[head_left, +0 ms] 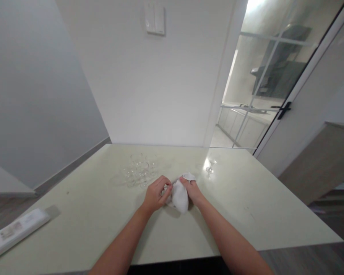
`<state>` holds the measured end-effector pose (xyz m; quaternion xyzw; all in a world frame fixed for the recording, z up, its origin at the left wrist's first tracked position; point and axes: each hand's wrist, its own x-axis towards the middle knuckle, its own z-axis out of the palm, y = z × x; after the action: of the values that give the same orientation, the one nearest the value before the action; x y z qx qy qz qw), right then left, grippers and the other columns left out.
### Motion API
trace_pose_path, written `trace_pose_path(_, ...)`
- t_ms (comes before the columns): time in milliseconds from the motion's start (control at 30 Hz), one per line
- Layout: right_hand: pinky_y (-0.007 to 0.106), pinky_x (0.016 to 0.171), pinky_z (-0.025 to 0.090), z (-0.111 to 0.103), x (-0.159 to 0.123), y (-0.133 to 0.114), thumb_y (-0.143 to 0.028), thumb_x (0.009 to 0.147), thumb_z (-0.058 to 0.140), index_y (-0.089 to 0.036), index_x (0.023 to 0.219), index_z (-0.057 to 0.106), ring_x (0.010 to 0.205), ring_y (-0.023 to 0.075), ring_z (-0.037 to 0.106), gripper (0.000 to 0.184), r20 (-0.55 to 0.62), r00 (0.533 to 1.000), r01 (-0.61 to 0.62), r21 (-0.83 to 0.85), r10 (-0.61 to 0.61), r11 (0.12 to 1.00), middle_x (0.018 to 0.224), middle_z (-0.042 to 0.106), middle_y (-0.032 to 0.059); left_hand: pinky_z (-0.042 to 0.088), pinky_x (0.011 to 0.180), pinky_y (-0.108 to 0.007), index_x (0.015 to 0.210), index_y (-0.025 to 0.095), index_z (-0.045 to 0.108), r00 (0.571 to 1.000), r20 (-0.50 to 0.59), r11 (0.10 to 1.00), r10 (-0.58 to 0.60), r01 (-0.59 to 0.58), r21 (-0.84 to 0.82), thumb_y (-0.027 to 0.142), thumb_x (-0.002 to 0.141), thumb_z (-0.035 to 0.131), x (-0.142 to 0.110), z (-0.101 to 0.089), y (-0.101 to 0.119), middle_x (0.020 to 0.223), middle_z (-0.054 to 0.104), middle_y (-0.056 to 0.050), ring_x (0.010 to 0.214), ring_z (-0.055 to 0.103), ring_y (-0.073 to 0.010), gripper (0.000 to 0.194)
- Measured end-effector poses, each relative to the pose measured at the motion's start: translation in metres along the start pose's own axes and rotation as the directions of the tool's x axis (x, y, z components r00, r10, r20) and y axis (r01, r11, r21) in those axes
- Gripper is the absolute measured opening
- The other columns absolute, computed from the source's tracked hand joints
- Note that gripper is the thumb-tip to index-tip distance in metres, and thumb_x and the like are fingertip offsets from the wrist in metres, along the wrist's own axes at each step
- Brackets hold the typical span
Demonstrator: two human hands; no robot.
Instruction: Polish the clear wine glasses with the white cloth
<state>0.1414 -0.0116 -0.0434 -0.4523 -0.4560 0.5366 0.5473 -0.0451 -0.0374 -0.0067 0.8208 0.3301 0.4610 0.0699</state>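
Note:
A white cloth [180, 196] is bunched up between my two hands, just above the table. My right hand [191, 188] grips it from the right, thumb on top, with a fold sticking up behind the thumb. On the cloth's left side, my left hand [158, 193] is closed, its fingers curled and thumb pressed in. What lies in those fingers is mostly hidden; a small clear edge shows beside the cloth. Several clear glasses [140, 172] stand grouped beyond my left hand. One stemmed glass [210, 166] stands apart, beyond my right hand.
The pale, glossy table [103, 217] reaches to the wall [160, 95]. A long white box [17, 231] lies at its left edge. A light switch [155, 19] is on the wall. At right are a glass-paned door [246, 88] and its black handle [284, 110].

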Motion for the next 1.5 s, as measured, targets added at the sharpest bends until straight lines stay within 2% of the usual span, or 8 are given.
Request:
trace_pose_path(100,0.033,0.080,0.049,0.001,-0.003,-0.005,-0.055,0.073,0.073,-0.019,0.090,0.065,0.080,0.0192,0.062,0.041,0.015,1.000,0.011,-0.036,-0.010,0.999,0.085,0.068,0.0027,0.041,0.062,-0.026,0.080,0.019,0.054,0.999,0.020,0.998,-0.051,0.050,0.040,0.025,0.096,0.045,0.001,0.000,-0.003,0.074,0.055,-0.002,0.069,0.053,-0.0147,0.019)
trace_pose_path(267,0.032,0.077,0.048,0.002,-0.006,-0.010,-0.055,0.072,0.072,-0.018,0.088,0.065,0.078,0.0186,0.060,0.041,0.023,1.000,-0.002,-0.045,0.003,0.999,0.083,0.067,0.0027,0.040,0.063,-0.026,0.080,0.019,0.054,0.995,0.032,0.994,-0.097,0.095,0.050,0.030,0.097,0.045,0.002,0.000,-0.003,0.075,0.056,-0.002,0.069,0.053,-0.0144,0.023)
trace_pose_path(900,0.032,0.077,0.048,0.000,-0.003,-0.009,-0.055,0.071,0.074,-0.018,0.086,0.066,0.078,0.0188,0.060,0.040,0.037,0.999,0.042,-0.062,-0.040,0.997,0.083,0.067,0.0028,0.039,0.062,-0.025,0.079,0.019,0.054,0.993,0.027,0.993,-0.115,0.114,0.033,0.028,0.096,0.048,0.003,0.001,0.000,0.075,0.055,-0.002,0.069,0.053,-0.0143,0.020)
trace_pose_path(1300,0.032,0.077,0.049,-0.001,-0.001,-0.007,-0.053,0.074,0.072,-0.019,0.087,0.067,0.079,0.0191,0.062,0.037,0.041,0.997,0.068,-0.093,-0.064,0.993,0.084,0.069,0.0029,0.039,0.062,-0.026,0.077,0.020,0.057,0.981,0.026,0.981,-0.195,0.194,0.004,0.036,0.095,0.047,0.003,0.001,0.003,0.075,0.057,-0.003,0.066,0.052,-0.0142,0.026)
trace_pose_path(1400,0.032,0.078,0.049,-0.001,-0.004,-0.012,-0.052,0.075,0.071,-0.019,0.087,0.067,0.080,0.0191,0.063,0.036,0.053,0.995,0.085,-0.118,-0.079,0.989,0.085,0.070,0.0028,0.040,0.062,-0.027,0.075,0.020,0.058,0.949,0.000,0.948,-0.314,0.314,-0.060,0.043,0.093,0.047,0.005,0.004,0.000,0.072,0.058,-0.002,0.065,0.052,-0.0146,0.032)
trace_pose_path(1467,0.032,0.078,0.049,-0.001,-0.007,-0.015,-0.050,0.074,0.073,-0.019,0.086,0.067,0.079,0.0190,0.063,0.033,0.096,0.990,0.112,-0.137,-0.099,0.984,0.085,0.070,0.0024,0.041,0.061,-0.027,0.072,0.020,0.058,0.890,-0.003,0.877,-0.456,0.449,-0.171,0.050,0.092,0.046,0.007,0.007,-0.004,0.068,0.058,-0.001,0.065,0.053,-0.0156,0.038)
trace_pose_path(1500,0.032,0.077,0.049,-0.002,-0.008,-0.017,-0.048,0.073,0.075,-0.019,0.085,0.067,0.079,0.0191,0.063,0.032,0.122,0.986,0.127,-0.146,-0.110,0.981,0.084,0.070,0.0023,0.040,0.058,-0.027,0.071,0.019,0.058,0.843,0.021,0.816,-0.537,0.526,-0.238,0.054,0.092,0.044,0.009,0.009,-0.007,0.066,0.058,-0.001,0.063,0.053,-0.0158,0.042)
